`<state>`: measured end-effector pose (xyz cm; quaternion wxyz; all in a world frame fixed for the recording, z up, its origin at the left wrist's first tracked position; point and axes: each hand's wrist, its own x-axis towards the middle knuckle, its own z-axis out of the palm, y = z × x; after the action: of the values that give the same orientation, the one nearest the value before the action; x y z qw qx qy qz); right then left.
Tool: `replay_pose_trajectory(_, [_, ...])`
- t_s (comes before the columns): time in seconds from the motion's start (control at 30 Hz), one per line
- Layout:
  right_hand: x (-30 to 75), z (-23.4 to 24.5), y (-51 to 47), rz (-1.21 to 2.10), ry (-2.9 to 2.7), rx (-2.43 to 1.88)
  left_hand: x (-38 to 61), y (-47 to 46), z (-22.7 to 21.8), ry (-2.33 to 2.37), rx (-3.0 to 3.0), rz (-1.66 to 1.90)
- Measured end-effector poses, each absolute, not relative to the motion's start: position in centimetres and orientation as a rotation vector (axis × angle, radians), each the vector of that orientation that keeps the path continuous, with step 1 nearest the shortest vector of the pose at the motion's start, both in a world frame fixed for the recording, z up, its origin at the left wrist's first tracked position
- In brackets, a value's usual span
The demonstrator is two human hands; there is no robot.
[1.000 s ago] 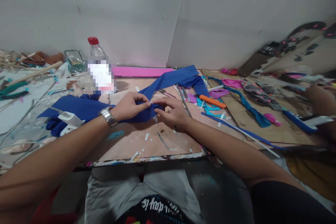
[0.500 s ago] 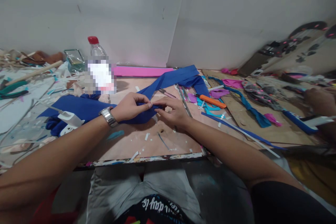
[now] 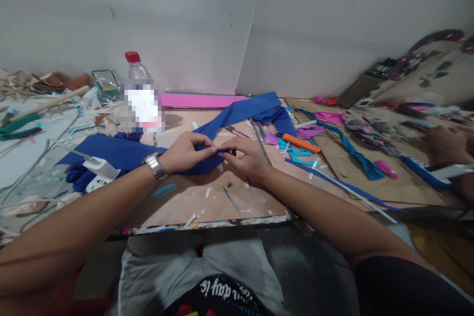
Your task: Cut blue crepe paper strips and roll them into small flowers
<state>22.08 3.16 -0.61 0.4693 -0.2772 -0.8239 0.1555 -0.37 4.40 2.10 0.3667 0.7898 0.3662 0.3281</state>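
Observation:
A long strip of blue fabric [image 3: 255,107] runs across the table, folded over at its far end and spreading out to the left. My left hand [image 3: 188,152], with a metal watch on the wrist, pinches the fabric's near edge between thumb and fingers. Right beside it, my right hand [image 3: 246,158] pinches the same edge, the fingertips of both hands almost touching. The small fold between the fingertips is mostly hidden. An orange utility knife [image 3: 301,143] lies to the right of my right hand, on light-blue scraps.
A bottle with a red cap [image 3: 132,57] stands behind my left hand. A white plug [image 3: 101,167] with its cord lies on the left, near green-handled pliers [image 3: 20,127]. Another person's hand [image 3: 446,143] is at the far right, by a blue-and-white tool [image 3: 422,170].
Both hands stay pinched on the blue fabric, with only slight finger movement. The whole view has shifted very slightly. The other person's hand has moved a little.

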Motion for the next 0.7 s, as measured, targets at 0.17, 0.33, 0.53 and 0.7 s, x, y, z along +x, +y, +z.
replay_pose_trajectory(0.17, [22.0, -0.3, 3.0, 0.341, -2.007, -0.726, -0.2, 4.1, 2.0, 0.948, 2.049, 0.886])
replay_pose_trajectory(0.33, [21.9, 0.0, 2.8, 0.349, -1.984, -0.733, 0.0, 3.7, 1.9, 0.965, 2.070, 0.946])
replay_pose_trajectory(0.53, [21.9, 0.1, 2.6, 0.341, -1.980, -0.791, 0.2, 3.3, 1.5, 0.996, 2.093, 1.022])
replay_pose_trajectory(0.7, [21.7, 0.0, 2.6, 0.400, -1.930, -0.821, 0.4, 3.1, 1.3, 1.036, 2.132, 1.073])
